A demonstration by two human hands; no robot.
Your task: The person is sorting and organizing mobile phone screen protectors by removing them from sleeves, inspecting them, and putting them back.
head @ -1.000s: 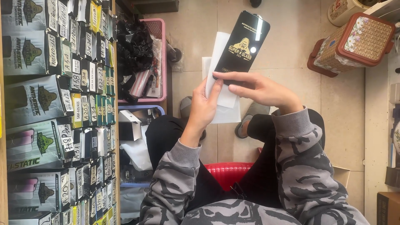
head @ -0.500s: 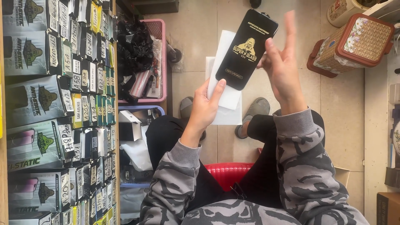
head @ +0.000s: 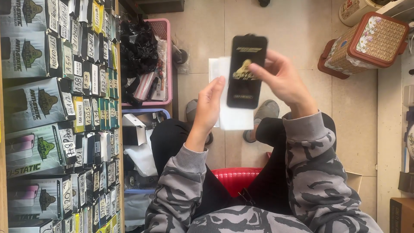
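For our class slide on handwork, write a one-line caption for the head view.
Right hand lifts a black screen protector off a white sleeve held by the left hand.

The black screen protector has swung from a tilt, top leaning toward the right hand's side, to upright in front of the white sleeve. The right hand, lying flat across its lower end a second ago, then lifted with fingers splayed, now pinches its right edge. The left hand has slid from beneath it to the sleeve's left edge.
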